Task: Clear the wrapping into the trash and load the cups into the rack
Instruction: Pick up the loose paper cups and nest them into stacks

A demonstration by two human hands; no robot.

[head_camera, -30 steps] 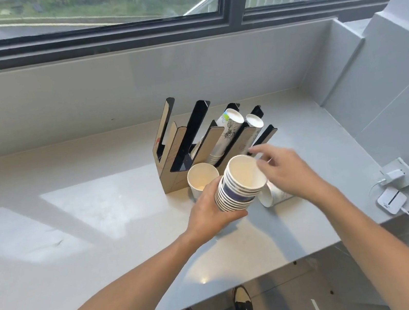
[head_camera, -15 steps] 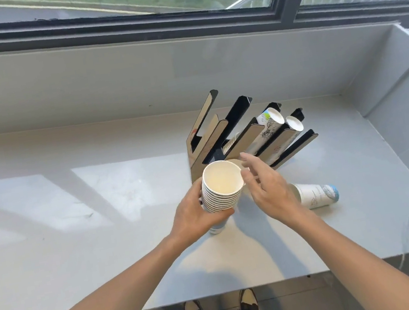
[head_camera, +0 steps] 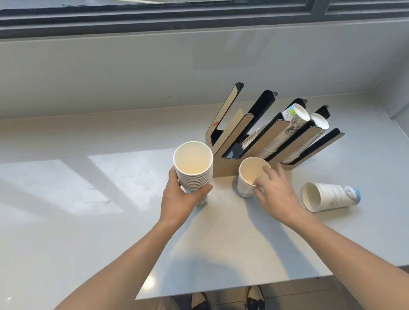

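Left hand (head_camera: pixel 182 199) is gripping the nested cup stack (head_camera: pixel 195 168) upright, just left of the rack (head_camera: pixel 263 139). Right hand (head_camera: pixel 276 191) is pinching a single cup's (head_camera: pixel 251 176) rim w/ fingers; cup's standing upright on the surface (head_camera: pixel 75 230), right in front of rack slots.

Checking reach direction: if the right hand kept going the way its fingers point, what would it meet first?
The right hand already touches the upright cup; beyond that, probably the rack's base.
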